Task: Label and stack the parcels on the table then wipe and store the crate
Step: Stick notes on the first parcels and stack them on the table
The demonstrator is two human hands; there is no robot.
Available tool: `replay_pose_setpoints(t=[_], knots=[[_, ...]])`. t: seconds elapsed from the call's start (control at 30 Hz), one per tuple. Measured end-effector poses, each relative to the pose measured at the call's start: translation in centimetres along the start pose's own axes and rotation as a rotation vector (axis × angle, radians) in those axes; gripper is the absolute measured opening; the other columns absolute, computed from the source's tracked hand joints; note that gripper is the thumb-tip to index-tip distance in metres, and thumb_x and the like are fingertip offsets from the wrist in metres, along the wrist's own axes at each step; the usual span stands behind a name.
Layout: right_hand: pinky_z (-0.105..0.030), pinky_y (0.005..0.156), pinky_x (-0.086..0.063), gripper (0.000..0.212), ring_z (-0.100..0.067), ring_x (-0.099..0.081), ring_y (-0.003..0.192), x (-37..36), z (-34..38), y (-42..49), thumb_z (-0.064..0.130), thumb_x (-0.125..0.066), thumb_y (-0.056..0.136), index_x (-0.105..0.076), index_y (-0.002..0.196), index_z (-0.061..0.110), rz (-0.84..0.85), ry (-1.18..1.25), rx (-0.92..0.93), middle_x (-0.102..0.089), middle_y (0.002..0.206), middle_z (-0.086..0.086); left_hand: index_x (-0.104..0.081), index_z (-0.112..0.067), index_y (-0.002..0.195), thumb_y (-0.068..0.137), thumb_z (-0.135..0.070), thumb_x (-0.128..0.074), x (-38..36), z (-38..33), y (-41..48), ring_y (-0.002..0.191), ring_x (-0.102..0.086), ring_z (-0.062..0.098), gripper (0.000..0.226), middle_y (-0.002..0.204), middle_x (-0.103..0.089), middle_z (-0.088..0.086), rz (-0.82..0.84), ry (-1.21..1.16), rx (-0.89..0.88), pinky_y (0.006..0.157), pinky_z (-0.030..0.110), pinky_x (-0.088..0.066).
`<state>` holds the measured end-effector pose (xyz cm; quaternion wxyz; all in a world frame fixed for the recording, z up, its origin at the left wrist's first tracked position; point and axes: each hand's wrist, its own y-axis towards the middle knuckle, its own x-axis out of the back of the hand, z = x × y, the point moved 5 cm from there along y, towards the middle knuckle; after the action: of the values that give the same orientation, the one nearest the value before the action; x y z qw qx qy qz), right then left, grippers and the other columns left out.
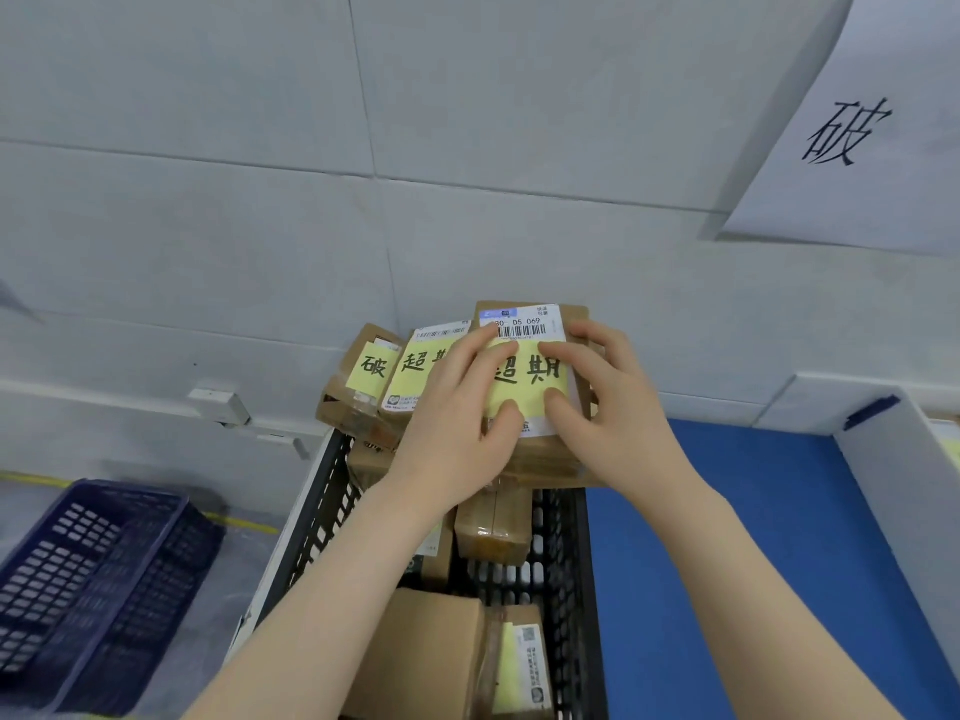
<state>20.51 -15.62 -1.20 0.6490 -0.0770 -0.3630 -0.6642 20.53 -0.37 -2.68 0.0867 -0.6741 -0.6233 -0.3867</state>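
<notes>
A brown cardboard parcel (pixel 545 454) lies on top of a pile against the wall, above the far end of a black mesh crate (pixel 571 574). A yellow sticky label (pixel 530 379) with black handwritten characters lies on its white shipping label. My left hand (pixel 457 418) and my right hand (pixel 608 402) both lie flat on the parcel, with fingers spread on the yellow label's edges. To the left, two more parcels carry yellow labels: one (pixel 371 366) and another (pixel 421 363). Several parcels (pixel 431 652) lie inside the crate.
A dark blue plastic basket (pixel 88 574) stands on the floor at the left. The blue tabletop (pixel 753 563) stretches to the right. A white box (pixel 893 475) with blue tape stands at the right edge. A paper sign (pixel 852 132) with a handwritten character hangs on the wall.
</notes>
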Motion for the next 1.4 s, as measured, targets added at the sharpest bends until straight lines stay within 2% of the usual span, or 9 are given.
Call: replay_pose_setpoints(t=[0.17, 0.27, 0.43, 0.57, 0.83, 1.03, 1.13, 1.27, 1.4], knots=[[-0.001, 0.092, -0.032, 0.039, 0.003, -0.041, 0.124, -0.2, 1.0, -1.5, 0.015, -0.055, 0.083, -0.061, 0.121, 0.022, -0.013, -0.009, 0.038, -0.036, 0.128, 0.025, -0.045, -0.019, 0.137, 0.086, -0.020, -0.050, 0.3, -0.5, -1.9, 0.139, -0.024, 0.007, 0.052, 0.150, -0.028, -0.011, -0.047, 0.037, -0.014, 0.110, 0.028, -0.029], [-0.004, 0.096, -0.032, 0.038, -0.005, -0.041, 0.127, 0.3, 2.0, -2.7, 0.008, -0.056, 0.085, -0.061, 0.121, 0.019, -0.047, -0.050, 0.068, -0.036, 0.132, 0.017, -0.050, -0.016, 0.134, 0.084, -0.024, -0.046, 0.9, -1.4, -2.9, 0.137, -0.029, 0.007, 0.051, 0.148, -0.034, -0.007, -0.130, 0.053, -0.045, 0.109, 0.029, -0.033], [-0.007, 0.093, -0.038, 0.038, -0.004, -0.042, 0.127, 1.8, 3.9, -5.1, 0.016, -0.053, 0.085, -0.060, 0.122, 0.022, -0.082, -0.056, 0.084, -0.037, 0.138, 0.014, -0.053, -0.014, 0.131, 0.083, -0.027, -0.045, 1.9, -3.7, -5.0, 0.135, -0.034, 0.009, 0.051, 0.146, -0.038, -0.006, -0.187, 0.092, -0.101, 0.106, 0.014, -0.028], [-0.008, 0.095, -0.038, 0.038, -0.008, -0.042, 0.130, 3.5, 4.8, -7.1, 0.018, -0.054, 0.085, -0.061, 0.122, 0.025, -0.095, -0.064, 0.064, -0.037, 0.139, 0.012, -0.054, -0.011, 0.130, 0.082, -0.025, -0.046, 2.0, -6.0, -6.2, 0.134, -0.036, 0.012, 0.051, 0.145, -0.040, -0.004, -0.196, 0.111, -0.134, 0.107, 0.018, -0.029], [0.000, 0.084, -0.037, 0.034, 0.012, -0.044, 0.116, 10.1, 5.4, -12.2, 0.020, -0.057, 0.085, -0.063, 0.118, 0.026, -0.226, -0.083, 0.104, -0.041, 0.139, 0.007, -0.056, -0.008, 0.128, 0.080, -0.021, -0.049, -0.2, -13.1, -8.2, 0.132, -0.041, 0.018, 0.050, 0.144, -0.042, -0.002, -0.199, 0.077, -0.244, 0.107, 0.016, -0.027], [-0.012, 0.096, -0.040, 0.039, -0.009, -0.041, 0.132, 17.2, 3.2, -17.3, 0.016, -0.060, 0.083, -0.061, 0.121, 0.024, -0.296, -0.094, 0.052, -0.041, 0.139, 0.009, -0.056, -0.008, 0.128, 0.081, -0.022, -0.048, -5.1, -20.1, -9.9, 0.132, -0.041, 0.020, 0.050, 0.143, -0.043, -0.001, -0.153, 0.048, -0.309, 0.107, 0.016, -0.028], [-0.006, 0.097, -0.033, 0.038, -0.007, -0.040, 0.132, 22.3, 1.3, -20.9, 0.014, -0.061, 0.083, -0.062, 0.120, 0.021, -0.339, -0.123, 0.034, -0.043, 0.138, 0.004, -0.057, -0.006, 0.127, 0.081, -0.022, -0.048, -9.2, -24.8, -11.1, 0.130, -0.043, 0.021, 0.049, 0.142, -0.044, 0.000, -0.132, 0.027, -0.347, 0.105, 0.023, -0.035], [-0.009, 0.103, -0.030, 0.037, -0.008, -0.038, 0.133, 29.4, -2.1, -26.4, 0.013, -0.060, 0.082, -0.062, 0.119, 0.019, -0.339, -0.174, 0.008, -0.043, 0.138, 0.002, -0.057, -0.006, 0.127, 0.080, -0.022, -0.048, -16.0, -31.2, -13.6, 0.127, -0.046, 0.022, 0.050, 0.142, -0.045, 0.001, -0.105, -0.007, -0.339, 0.103, 0.024, -0.037], [-0.019, 0.100, -0.041, 0.037, -0.005, -0.036, 0.133, 35.0, -5.3, -30.8, 0.016, -0.059, 0.083, -0.059, 0.118, 0.028, -0.351, -0.190, -0.030, -0.041, 0.139, 0.006, -0.058, -0.008, 0.127, 0.079, -0.023, -0.048, -21.7, -36.3, -15.7, 0.127, -0.045, 0.020, 0.050, 0.142, -0.045, -0.002, -0.078, -0.040, -0.302, 0.103, 0.019, -0.035]])
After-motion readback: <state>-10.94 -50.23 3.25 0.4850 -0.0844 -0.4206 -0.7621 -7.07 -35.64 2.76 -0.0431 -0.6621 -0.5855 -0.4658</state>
